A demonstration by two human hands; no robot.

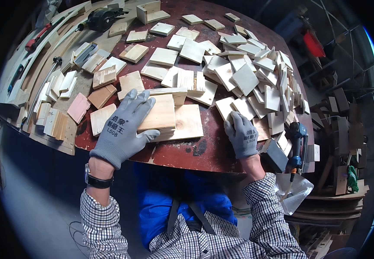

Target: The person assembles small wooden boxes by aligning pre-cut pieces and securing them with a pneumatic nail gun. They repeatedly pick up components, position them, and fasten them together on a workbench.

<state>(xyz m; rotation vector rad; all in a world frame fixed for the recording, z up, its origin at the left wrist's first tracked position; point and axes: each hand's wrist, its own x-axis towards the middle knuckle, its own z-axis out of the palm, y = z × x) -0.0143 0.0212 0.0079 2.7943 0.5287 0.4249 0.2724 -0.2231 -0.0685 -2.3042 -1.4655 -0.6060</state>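
My left hand [124, 125], in a grey work glove, grips the left end of a small stack of plywood blocks [160, 113]. Its thumb lies along the near side and its fingers reach over the far side. Under the stack a flat wooden board [189, 122] rests on the dark red table [204, 154]. My right hand [242, 133], gloved alike, has its fingers bent over a pale wooden block [244, 108] at the near edge of a heap of loose blocks [245, 80]. The fingertips there are partly hidden.
A black and blue air nailer [297, 144] stands at the table's right edge beside a dark grey block [275, 156], above a clear plastic bag [297, 196]. To the left are long boards [44, 47], a red-handled tool [38, 39] and a black power tool [105, 18].
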